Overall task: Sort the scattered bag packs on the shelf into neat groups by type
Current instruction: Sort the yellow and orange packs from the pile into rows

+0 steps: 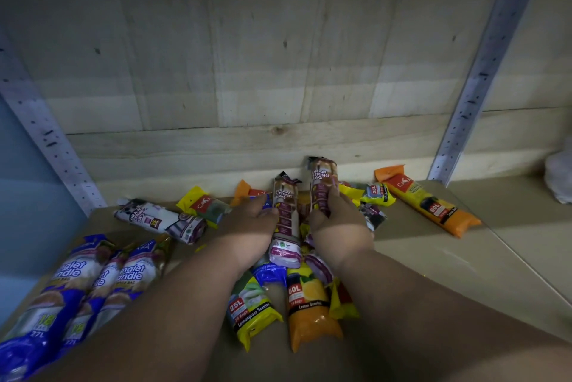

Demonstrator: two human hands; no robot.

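**Two hands on draw-string bag packs at mid-shelf**

We see the left hand (pixel 250 224) with its grip curled round one maroon draw-string bag pack (pixel 285 220), and the right hand (pixel 335 224) pinching a second draw-string pack (pixel 322 183), held upright. Both sit above a mixed pile on the shelf (pixel 433 258). Three blue singlet-handle packs (pixel 93 285) lie side by side at left; an orange 60L pack (pixel 428 200) lies apart at right; a white draw-string pack (pixel 161 220) rests left of the pile.

The blue packs (pixel 46 298) at eight o'clock are cut off by the left and bottom edges. A white bundle (pixel 560 177) at three o'clock runs off the right edge, too blurred to identify. The left hand (pixel 250 227) hides a blue pack (pixel 266 202).
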